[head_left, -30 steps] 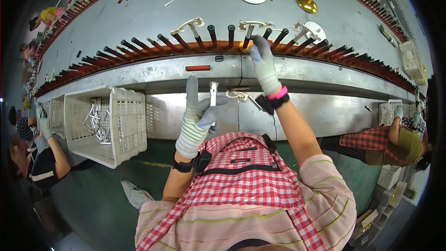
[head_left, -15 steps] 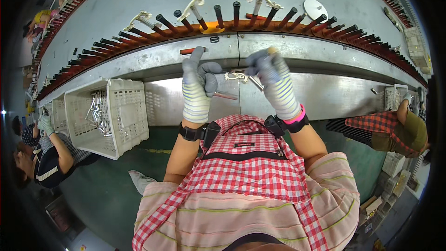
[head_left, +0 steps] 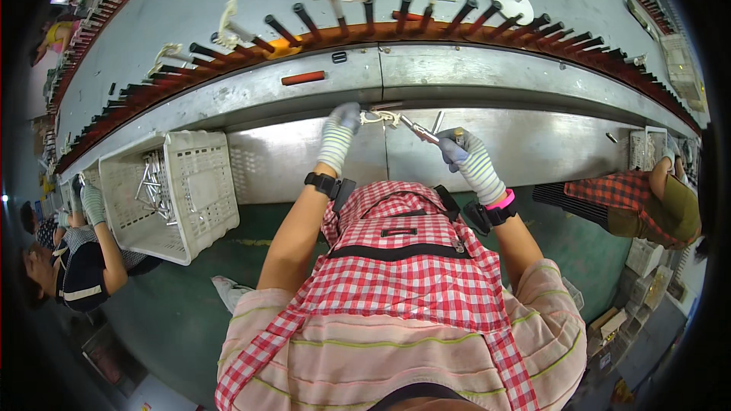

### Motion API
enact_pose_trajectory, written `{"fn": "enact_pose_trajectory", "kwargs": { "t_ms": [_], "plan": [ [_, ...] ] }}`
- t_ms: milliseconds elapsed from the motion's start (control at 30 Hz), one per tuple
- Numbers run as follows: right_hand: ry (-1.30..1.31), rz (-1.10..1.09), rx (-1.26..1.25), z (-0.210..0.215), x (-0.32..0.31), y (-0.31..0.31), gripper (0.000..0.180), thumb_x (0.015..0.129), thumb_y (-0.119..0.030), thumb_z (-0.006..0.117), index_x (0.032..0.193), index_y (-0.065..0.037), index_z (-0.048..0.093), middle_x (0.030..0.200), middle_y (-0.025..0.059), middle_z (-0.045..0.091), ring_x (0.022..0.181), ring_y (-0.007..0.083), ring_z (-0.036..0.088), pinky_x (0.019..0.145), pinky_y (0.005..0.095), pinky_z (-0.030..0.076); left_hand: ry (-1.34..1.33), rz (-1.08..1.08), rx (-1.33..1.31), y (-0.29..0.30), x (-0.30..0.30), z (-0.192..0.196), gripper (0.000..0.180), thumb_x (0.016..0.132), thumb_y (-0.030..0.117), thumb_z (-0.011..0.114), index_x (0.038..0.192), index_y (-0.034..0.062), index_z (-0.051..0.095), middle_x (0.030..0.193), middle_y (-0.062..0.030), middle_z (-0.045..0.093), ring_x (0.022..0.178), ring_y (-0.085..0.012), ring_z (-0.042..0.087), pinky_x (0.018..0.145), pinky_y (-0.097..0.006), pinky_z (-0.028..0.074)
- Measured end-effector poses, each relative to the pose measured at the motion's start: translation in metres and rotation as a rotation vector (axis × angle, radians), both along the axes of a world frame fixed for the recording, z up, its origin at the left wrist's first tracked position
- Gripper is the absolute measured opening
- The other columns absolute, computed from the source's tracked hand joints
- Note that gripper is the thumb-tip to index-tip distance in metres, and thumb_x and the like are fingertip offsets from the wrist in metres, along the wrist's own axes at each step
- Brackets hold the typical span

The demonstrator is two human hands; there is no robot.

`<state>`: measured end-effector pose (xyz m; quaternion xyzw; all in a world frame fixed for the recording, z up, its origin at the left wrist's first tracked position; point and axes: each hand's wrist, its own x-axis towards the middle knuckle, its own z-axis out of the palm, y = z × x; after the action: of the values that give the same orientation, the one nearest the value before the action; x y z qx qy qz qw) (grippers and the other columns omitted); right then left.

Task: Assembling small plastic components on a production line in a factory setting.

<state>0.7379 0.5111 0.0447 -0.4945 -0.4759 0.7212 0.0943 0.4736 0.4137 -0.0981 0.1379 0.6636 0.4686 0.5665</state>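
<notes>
Both my hands wear grey-and-white striped gloves and work above the metal ledge in front of me. My left hand (head_left: pixel 342 128) is closed at the left end of a bunched white cord (head_left: pixel 384 117). From the cord's right side a silver metal tube (head_left: pixel 423 133) slants down to my right hand (head_left: pixel 466 155), whose fingers are closed around its near end. A small brass-coloured end pokes up from that same hand; what it belongs to is hidden. Another thin silver piece (head_left: pixel 438 121) lies beyond the tube.
A curved rack of dark upright pegs (head_left: pixel 403 15) runs across, some bearing corded tubes. A red tube (head_left: pixel 303 78) and a black buckle-shaped piece (head_left: pixel 339 57) lie on the near rail. At left stands a white crate (head_left: pixel 205 183) of silver tubes. Co-workers sit at both sides.
My left hand has moved right to the cord, and my right hand has drawn down and right. The tube now stretches between cord and right hand. Corded tubes on the rack have shifted left.
</notes>
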Motion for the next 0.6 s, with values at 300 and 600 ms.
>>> {"fn": "enact_pose_trajectory", "kwargs": {
  "t_ms": [300,600],
  "plan": [
    [0.257,-0.131,-0.215,0.011,0.012,-0.024,0.02,0.089,-0.023,0.056,0.093,-0.003,0.055,0.065,-0.0009,0.047,0.052,0.0051,0.039,0.05,0.0213,0.033,1.265,-0.965,-0.343,0.02,0.027,-0.033,0.028,0.073,0.019,0.067,0.099,0.0111,0.062,0.112,-0.0106,0.055,0.1,-0.0276,0.056,0.082,-0.041,0.047],
    [0.274,-0.165,-0.184,0.013,0.008,-0.01,0.027,0.086,-0.026,0.059,0.097,-0.002,0.054,0.075,0.0022,0.055,0.058,0.0076,0.049,0.057,0.0215,0.042,0.603,-0.459,-0.16,-0.002,0.011,-0.015,0.022,0.085,0.026,0.056,0.094,0.0067,0.055,0.094,-0.0118,0.061,0.074,-0.0231,0.062,0.069,-0.037,0.051]
  ]
}}
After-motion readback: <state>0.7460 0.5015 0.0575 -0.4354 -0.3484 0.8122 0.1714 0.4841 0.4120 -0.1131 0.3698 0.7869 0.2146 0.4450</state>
